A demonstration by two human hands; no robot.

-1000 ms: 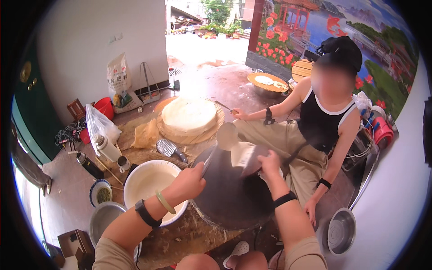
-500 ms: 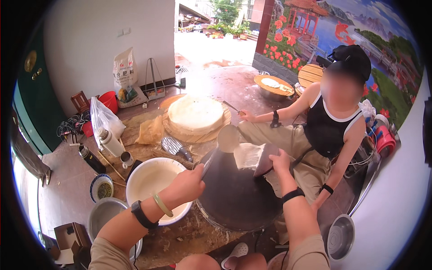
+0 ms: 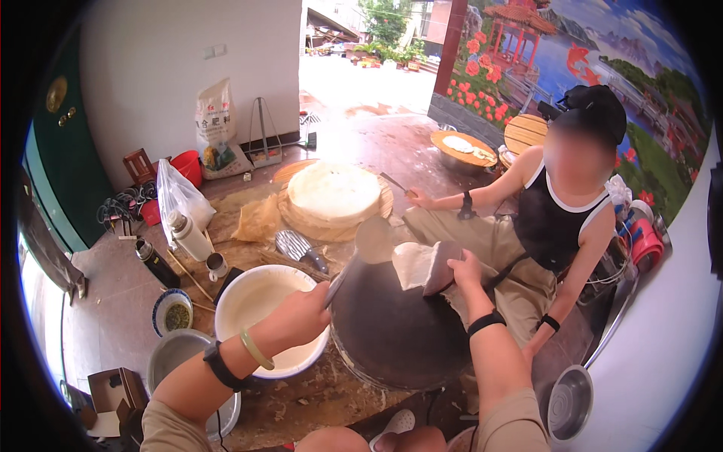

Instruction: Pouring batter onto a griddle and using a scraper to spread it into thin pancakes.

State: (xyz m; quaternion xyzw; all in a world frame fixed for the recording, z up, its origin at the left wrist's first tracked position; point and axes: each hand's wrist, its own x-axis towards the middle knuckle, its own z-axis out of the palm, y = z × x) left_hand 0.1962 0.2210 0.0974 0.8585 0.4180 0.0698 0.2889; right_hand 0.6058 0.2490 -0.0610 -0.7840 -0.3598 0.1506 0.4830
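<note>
My left hand (image 3: 300, 318) is closed round the grey handle of a ladle (image 3: 374, 239), whose round, batter-coated end hangs over the far edge of a dark round griddle (image 3: 399, 328). In my right hand (image 3: 468, 273) is a brown scraper (image 3: 443, 267), tilted above the griddle. Pale batter (image 3: 412, 265) coats the scraper's left face, close beside the ladle's round end. Left of the griddle stands a white basin (image 3: 223, 309) with creamy batter inside, partly covered by my left forearm.
Beyond the griddle, a stack of pale flatbreads (image 3: 335, 190) rests on a round board. Across from me a person (image 3: 561, 218) sits holding a thin tool. A striped-handled brush (image 3: 300, 248), a thermos (image 3: 190, 237), a bowl (image 3: 172, 313) and a metal basin (image 3: 169, 361) lie leftward.
My left hand has drawn the ladle slightly left and nearer to me, away from the scraper. The batter on the scraper looks smoother. The whole view has shifted a little.
</note>
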